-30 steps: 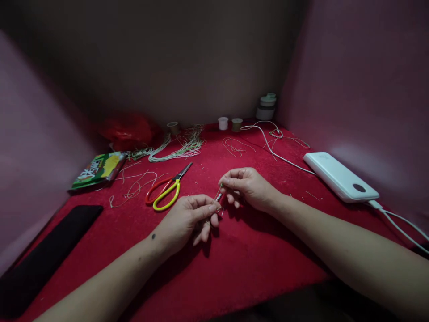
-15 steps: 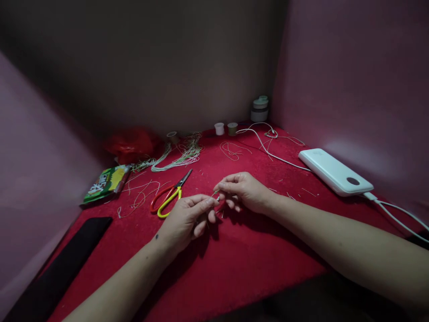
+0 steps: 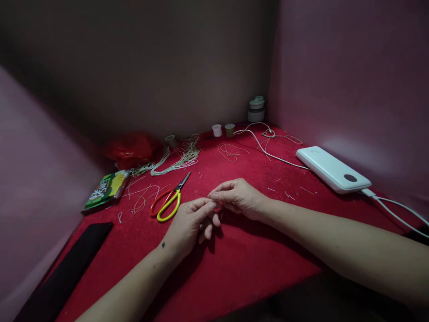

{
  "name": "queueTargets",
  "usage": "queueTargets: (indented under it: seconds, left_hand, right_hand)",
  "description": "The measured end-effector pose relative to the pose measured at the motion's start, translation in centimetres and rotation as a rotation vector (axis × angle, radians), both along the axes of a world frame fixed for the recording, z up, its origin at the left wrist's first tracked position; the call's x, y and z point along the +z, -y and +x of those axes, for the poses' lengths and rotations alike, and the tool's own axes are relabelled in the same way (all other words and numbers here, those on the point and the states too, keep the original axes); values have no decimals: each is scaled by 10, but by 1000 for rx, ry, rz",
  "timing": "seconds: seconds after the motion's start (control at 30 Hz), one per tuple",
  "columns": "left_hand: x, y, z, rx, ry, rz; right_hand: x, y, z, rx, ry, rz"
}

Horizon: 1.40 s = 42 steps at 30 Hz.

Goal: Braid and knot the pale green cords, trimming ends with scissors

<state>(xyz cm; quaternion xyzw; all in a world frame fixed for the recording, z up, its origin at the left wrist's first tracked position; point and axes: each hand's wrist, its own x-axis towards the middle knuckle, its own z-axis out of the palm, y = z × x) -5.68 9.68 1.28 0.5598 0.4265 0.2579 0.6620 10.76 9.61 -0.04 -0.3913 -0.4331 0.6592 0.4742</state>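
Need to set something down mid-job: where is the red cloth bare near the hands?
Bare: the near cloth between both forearms, and the strip between the right hand and the power bank, bar a few thread scraps. Crowded: left of the left hand, with scissors, loose threads and packet.

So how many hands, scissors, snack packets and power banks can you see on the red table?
Hands: 2
Scissors: 1
Snack packet: 1
Power bank: 1
Total: 5
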Motion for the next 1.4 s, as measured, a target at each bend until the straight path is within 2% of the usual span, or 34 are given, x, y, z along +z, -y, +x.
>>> queueTargets:
  seconds: [0.23, 0.5, 0.67, 0.83, 1.07, 1.4]
  left_hand:
    - [2, 5, 4, 1, -75, 45]
    - [4, 12, 9, 29, -120, 52]
    - [2, 10, 6, 8, -135, 91]
    - [7, 4, -5, -75, -64, -79]
    - [20, 5, -7, 45, -4, -130]
    - [13, 4, 0, 110, 101, -117]
  right_hand:
    - [6, 3, -4, -49, -50, -32]
    - [2, 5, -5, -89, -92, -55]
    - [3, 5, -2, -39, -61, -25]
    - [8, 7, 1, -15, 27, 63]
    - [13, 9, 0, -104, 77, 60]
    - [5, 9, -2, -53, 1, 75]
